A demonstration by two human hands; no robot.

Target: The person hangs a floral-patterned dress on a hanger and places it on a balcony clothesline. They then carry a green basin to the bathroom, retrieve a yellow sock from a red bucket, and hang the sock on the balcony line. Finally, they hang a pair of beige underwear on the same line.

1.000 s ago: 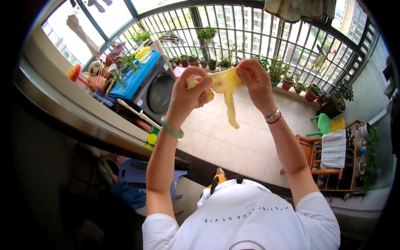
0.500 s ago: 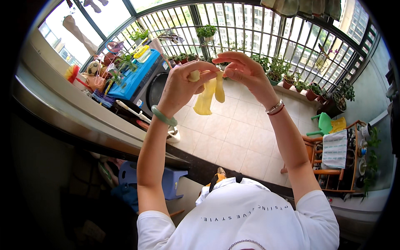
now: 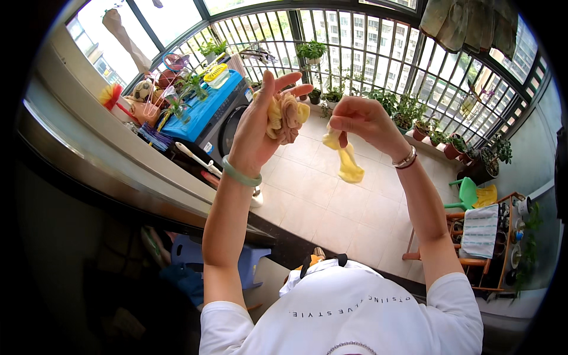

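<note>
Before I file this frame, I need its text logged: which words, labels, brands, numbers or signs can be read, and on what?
White fabric short-sleeved shirt: curved row of dark printed letters; I won't copy the wording.
Dark grey front-loading washing machine: small labels, unreadable.
No other readable text.

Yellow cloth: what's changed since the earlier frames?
The left hand has let go of the yellow cloth, and the hands have moved apart. The right hand alone pinches the cloth, which has shifted rightward. The crumpled beige-and-yellow bundle stays in the left hand; the green chair stands where it did.
</note>
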